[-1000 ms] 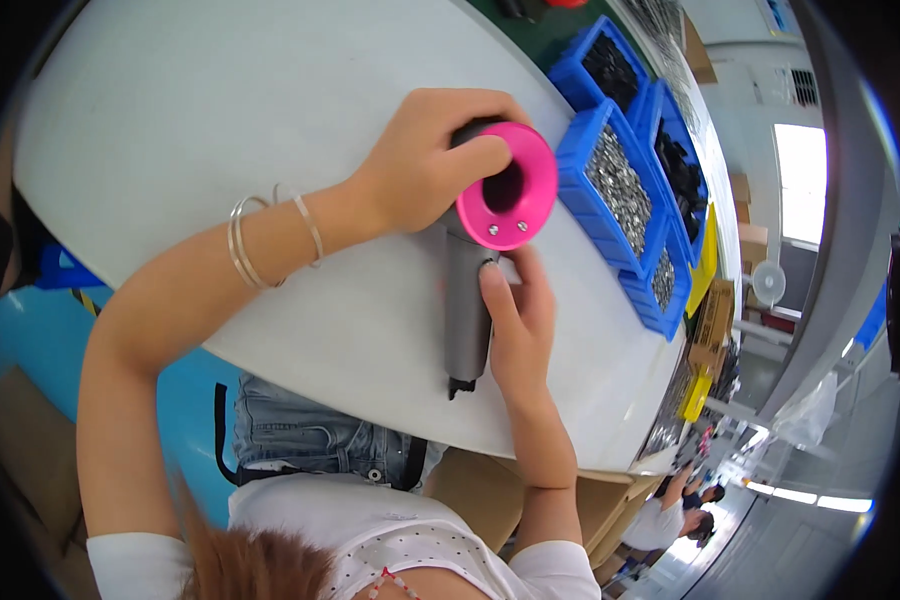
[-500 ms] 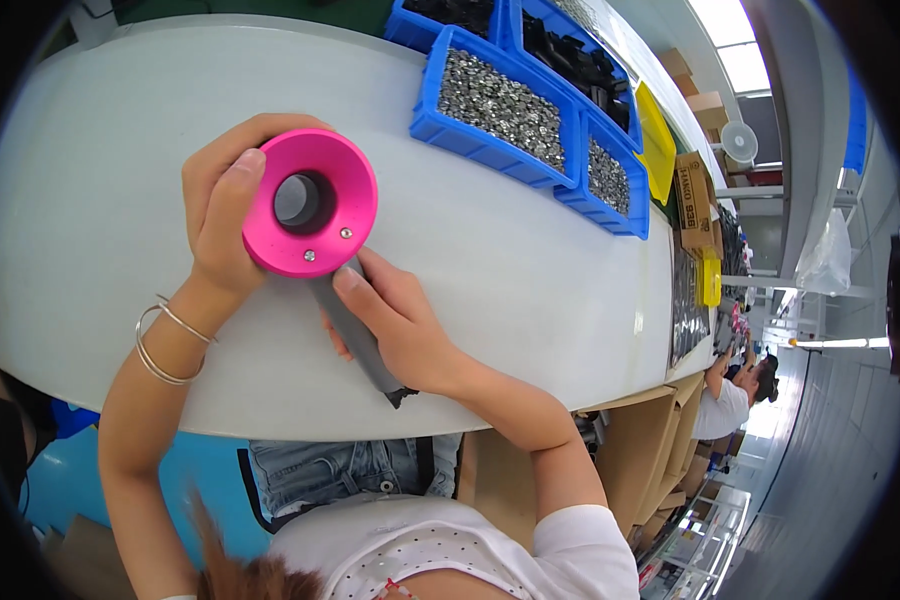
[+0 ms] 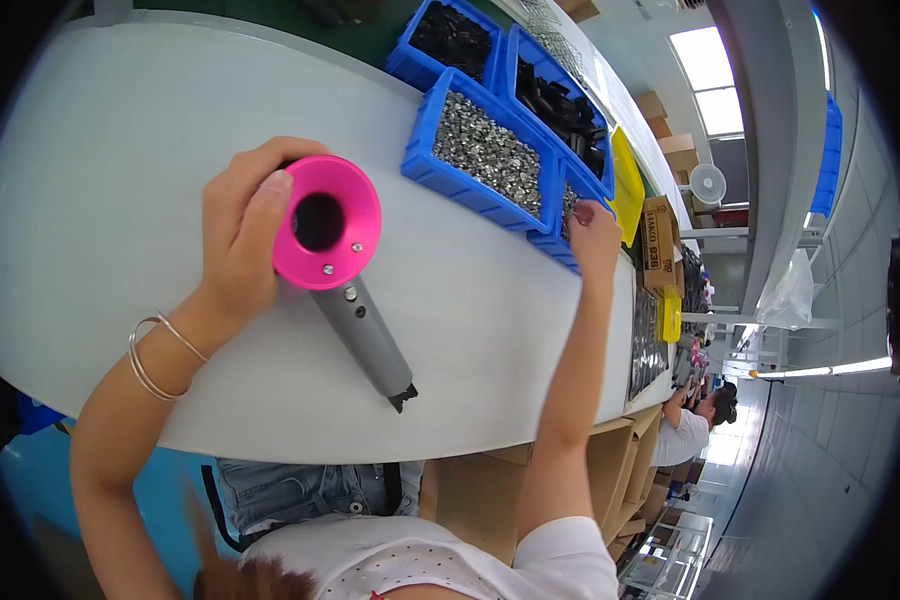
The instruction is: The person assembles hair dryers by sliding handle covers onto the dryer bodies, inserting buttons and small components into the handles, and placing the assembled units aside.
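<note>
My left hand (image 3: 238, 225) is wrapped around the head of a hair dryer (image 3: 372, 345), above the table. Its round pink ring (image 3: 355, 195) faces up, with a dark opening in the middle and two small silver buttons on the rim. The grey handle slants down to the right, showing two small round buttons and a ragged dark end. Over at the small blue bin (image 3: 553, 243) my right hand (image 3: 594, 238) reaches in, fingers curled together among small silver metal parts (image 3: 568, 205). What those fingertips pinch, if anything, is too small to make out.
A larger blue bin (image 3: 467, 203) of shiny metal pieces stands beside the small one. Behind are blue bins with black parts (image 3: 555, 110). A yellow tray (image 3: 627, 190) and a cardboard box (image 3: 660, 245) lie farther right. Another person (image 3: 685, 435) works beyond the white table (image 3: 120, 130).
My right hand has left the dryer's handle and moved right and away from me into the small blue bin. The handle's buttons now show. My left hand keeps its hold on the dryer.
</note>
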The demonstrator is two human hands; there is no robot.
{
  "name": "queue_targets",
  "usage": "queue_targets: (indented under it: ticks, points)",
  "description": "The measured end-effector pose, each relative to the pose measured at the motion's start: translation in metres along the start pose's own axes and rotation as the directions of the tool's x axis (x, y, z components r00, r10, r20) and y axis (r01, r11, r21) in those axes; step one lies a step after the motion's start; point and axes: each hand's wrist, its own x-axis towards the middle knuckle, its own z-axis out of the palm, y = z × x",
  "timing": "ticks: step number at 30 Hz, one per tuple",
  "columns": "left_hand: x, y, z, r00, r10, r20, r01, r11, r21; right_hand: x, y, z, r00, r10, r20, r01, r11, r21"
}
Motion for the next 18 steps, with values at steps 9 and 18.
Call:
queue_targets:
  ticks: [9, 18]
  points:
    - [-0.004, -0.003, 0.001, 0.999, 0.014, -0.044, -0.01, 0.996, 0.085, 0.023, 0.024, 0.006, 0.999, -0.035, 0.012, 0.035, 0.999, 0.029]
    - [0.03, -0.014, -0.028, 0.869, -0.141, 0.474, 0.184, 0.982, -0.046, -0.072, -0.073, -0.031, 0.976, -0.01, 0.218, -0.211, 0.21, 0.955]
